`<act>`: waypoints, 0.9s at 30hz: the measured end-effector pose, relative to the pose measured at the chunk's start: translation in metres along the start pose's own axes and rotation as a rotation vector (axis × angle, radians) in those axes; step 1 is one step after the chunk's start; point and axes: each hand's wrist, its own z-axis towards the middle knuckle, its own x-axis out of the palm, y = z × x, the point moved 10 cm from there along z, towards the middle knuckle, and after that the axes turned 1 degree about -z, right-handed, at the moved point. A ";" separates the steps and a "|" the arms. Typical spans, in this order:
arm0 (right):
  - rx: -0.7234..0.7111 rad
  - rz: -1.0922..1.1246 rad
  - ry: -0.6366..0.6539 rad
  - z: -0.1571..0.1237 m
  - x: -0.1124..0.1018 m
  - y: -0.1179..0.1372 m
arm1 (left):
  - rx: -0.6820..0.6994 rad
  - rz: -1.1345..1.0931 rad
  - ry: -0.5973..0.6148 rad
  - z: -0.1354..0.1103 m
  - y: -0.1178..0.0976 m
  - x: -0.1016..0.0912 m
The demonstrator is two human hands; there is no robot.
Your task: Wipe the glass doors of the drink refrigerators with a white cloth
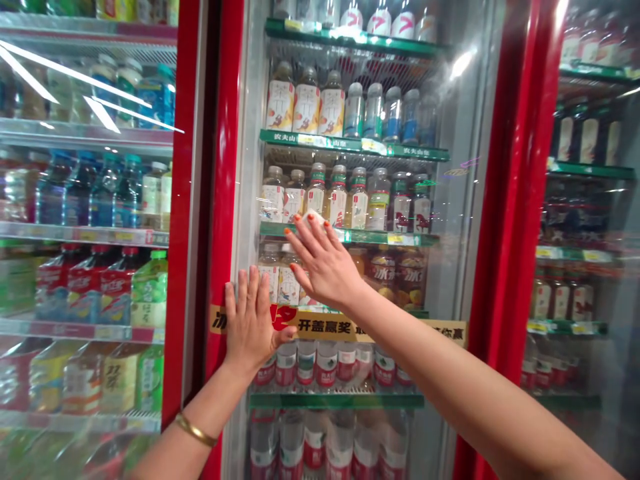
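Note:
A red-framed drinks fridge fills the view, its glass door [450,220] in front of me. My left hand [249,327] lies flat with fingers spread on the door's left edge, over a yellow sticker band [330,327]. My right hand [320,260] is higher, fingers stretched out, pressing a small white cloth or pad [314,217] against the glass at the level of a green shelf [380,237]. A gold bangle [195,430] is on my left wrist.
Behind the glass stand rows of bottled tea, juice and water on green shelves [350,400]. A second fridge [90,233] with bottles stands to the left, a third [585,253] to the right. Red door frames [510,233] separate them.

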 end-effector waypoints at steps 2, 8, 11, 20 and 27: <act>-0.154 0.032 0.038 0.006 0.011 0.027 | -0.019 -0.017 -0.039 -0.002 0.003 -0.002; -0.243 0.051 0.043 -0.036 0.014 0.024 | -0.039 -0.040 -0.011 -0.004 0.005 0.004; -0.029 0.026 -0.047 -0.017 0.003 -0.003 | -0.051 -0.028 0.009 -0.003 0.006 0.005; -0.236 0.058 0.132 -0.037 0.031 0.047 | -0.025 -0.036 0.001 -0.002 0.006 0.000; 0.352 -0.057 -0.099 -0.078 -0.019 -0.065 | 0.058 0.022 0.092 0.002 -0.005 0.006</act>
